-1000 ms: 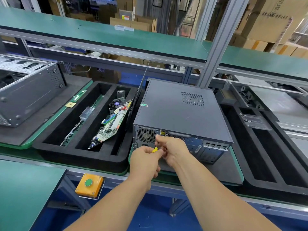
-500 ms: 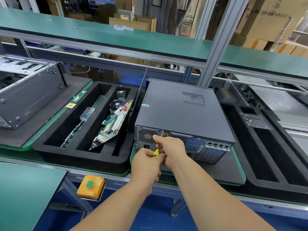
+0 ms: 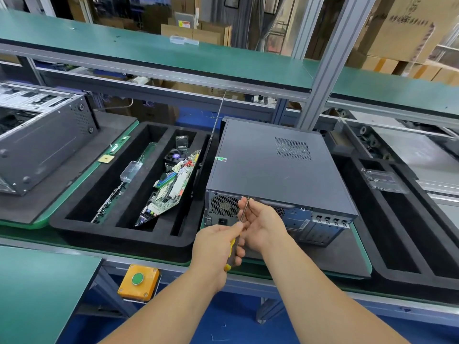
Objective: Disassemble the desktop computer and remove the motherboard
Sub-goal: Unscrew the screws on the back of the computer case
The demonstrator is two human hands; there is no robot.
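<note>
Desktop computer (image 3: pixel 275 167): lying closed on bench mat, rear panel toward viewer | left hand (image 3: pixel 214 245): fingers wrapped round yellow-handled screwdriver (image 3: pixel 239 227), tip at panel's top edge | right hand (image 3: pixel 262 223): fingers pinching the shaft

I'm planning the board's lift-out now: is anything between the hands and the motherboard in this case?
Yes. The case is closed: its lid covers the whole top, so no motherboard shows. The left hand grips a screwdriver at the rear panel's upper edge, the right hand steadying its shaft.
</note>
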